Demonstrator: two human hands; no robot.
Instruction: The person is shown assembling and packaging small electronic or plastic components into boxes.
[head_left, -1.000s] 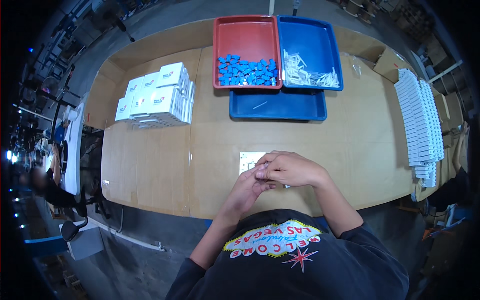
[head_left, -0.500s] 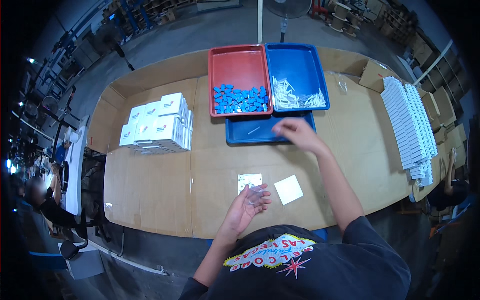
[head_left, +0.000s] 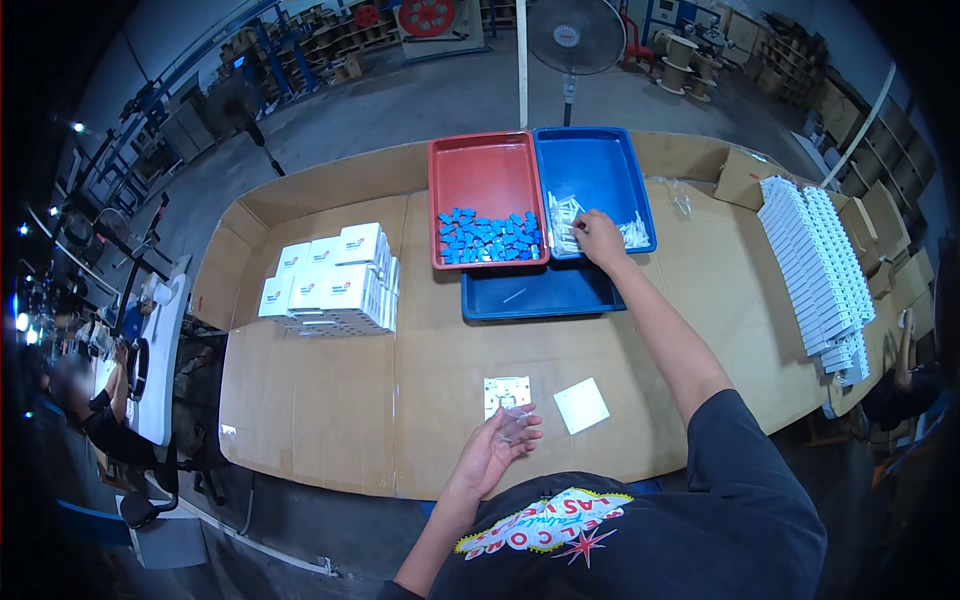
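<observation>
My left hand [head_left: 490,450] is curled, palm up, around a small clear plastic bag [head_left: 517,424] near the table's front edge. Just beyond it lies a white square base plate [head_left: 507,389] with markings, partly covered by my fingers. A plain white square cover [head_left: 582,406] rests to the right of that plate. My right hand [head_left: 601,240] reaches over the front of a blue tray [head_left: 590,160], its fingers pinched together at the pile of thin white stick-like pieces [head_left: 563,214]. What those fingers hold, if anything, is hidden.
Beside the blue tray stands a red tray [head_left: 483,170] of small blue parts [head_left: 490,238]. Under both, a lower blue tray [head_left: 540,307] carries one stick. White boxes [head_left: 335,285] are stacked left, white plates [head_left: 815,270] right. Cardboard walls [head_left: 330,190] edge the table.
My right hand has moved forward from above the lower blue tray to the white sticks in the upper blue one. My left hand keeps the clear bag. The view has tilted up.
</observation>
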